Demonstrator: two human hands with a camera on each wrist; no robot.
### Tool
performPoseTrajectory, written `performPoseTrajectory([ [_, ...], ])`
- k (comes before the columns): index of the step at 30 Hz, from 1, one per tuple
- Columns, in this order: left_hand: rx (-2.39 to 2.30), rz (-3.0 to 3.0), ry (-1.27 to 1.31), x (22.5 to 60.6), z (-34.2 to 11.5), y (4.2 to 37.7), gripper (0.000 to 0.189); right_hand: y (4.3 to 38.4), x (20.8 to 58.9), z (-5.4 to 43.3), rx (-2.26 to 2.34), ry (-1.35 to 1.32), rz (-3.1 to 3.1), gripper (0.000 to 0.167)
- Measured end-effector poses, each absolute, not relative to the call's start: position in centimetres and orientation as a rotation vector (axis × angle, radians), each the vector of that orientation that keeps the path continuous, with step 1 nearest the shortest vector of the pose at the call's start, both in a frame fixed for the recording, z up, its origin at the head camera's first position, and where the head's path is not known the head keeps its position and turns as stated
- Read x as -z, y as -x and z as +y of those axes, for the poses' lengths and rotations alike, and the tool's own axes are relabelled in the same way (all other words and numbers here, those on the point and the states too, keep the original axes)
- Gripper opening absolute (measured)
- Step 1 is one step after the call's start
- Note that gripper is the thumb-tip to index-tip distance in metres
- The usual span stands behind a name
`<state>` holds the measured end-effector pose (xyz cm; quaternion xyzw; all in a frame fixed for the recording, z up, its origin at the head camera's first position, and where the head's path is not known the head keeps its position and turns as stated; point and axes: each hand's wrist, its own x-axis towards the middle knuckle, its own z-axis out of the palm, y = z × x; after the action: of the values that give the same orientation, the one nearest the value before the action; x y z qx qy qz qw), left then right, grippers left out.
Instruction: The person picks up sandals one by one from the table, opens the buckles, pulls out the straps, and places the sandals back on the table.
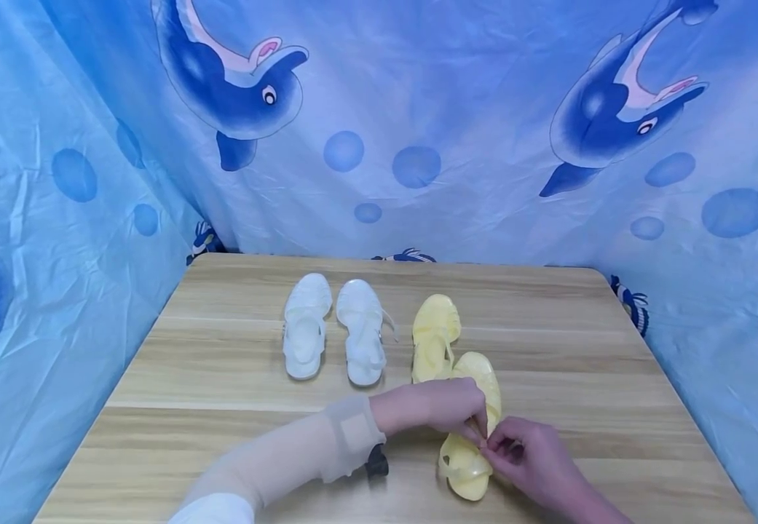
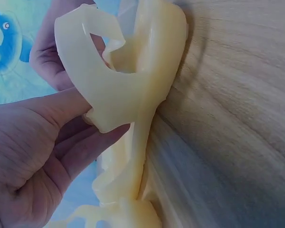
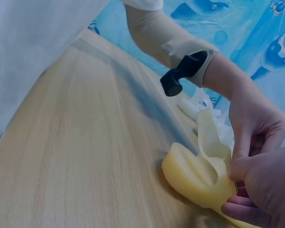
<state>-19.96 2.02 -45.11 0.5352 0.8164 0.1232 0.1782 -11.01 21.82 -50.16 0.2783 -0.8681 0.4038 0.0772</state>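
Observation:
A pale yellow jelly sandal (image 1: 478,370) lies sole down near the front of the table, its toe pointing away. My left hand (image 1: 444,407) reaches across it from the left, and its thumb and fingers pinch the strap at the sandal's right side. From the right, my right hand (image 1: 539,462) meets it there, thumb and fingertips pinching at the same strap fastening. A small metal edge, the buckle (image 3: 236,186), shows beside the fingers in the right wrist view; the rest is hidden by them. The heel strap (image 2: 104,80) stands up in a loop.
The matching yellow sandal (image 1: 436,320) lies just behind and left. Two white sandals (image 1: 304,327) lie side by side farther left, the right one with a loose strap (image 1: 390,324). A blue dolphin-print curtain (image 1: 379,109) hangs around the wooden table (image 1: 221,364).

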Motion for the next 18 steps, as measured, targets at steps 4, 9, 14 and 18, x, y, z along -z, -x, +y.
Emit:
performPoseTrajectory([
  [4, -0.377, 2.306, -1.516, 45.1, 1.7, 20.1, 0.012, 11.3, 50.1, 22.0, -1.166, -0.953, -2.540, 0.040],
  [9, -0.417, 2.310, -1.519, 45.2, 1.4, 20.2, 0.010, 11.8, 50.3, 22.5, -1.156, -1.083, -2.497, 0.039],
  [14, -0.452, 2.300, -1.495, 45.3, 1.2, 20.3, 0.007, 12.0, 50.5, 22.9, -1.159, -1.151, -2.482, 0.039],
  [18, -0.421, 2.321, -1.524, 45.4, 1.4, 20.2, 0.011, 12.0, 50.5, 23.0, -1.169, -1.167, -2.493, 0.038],
])
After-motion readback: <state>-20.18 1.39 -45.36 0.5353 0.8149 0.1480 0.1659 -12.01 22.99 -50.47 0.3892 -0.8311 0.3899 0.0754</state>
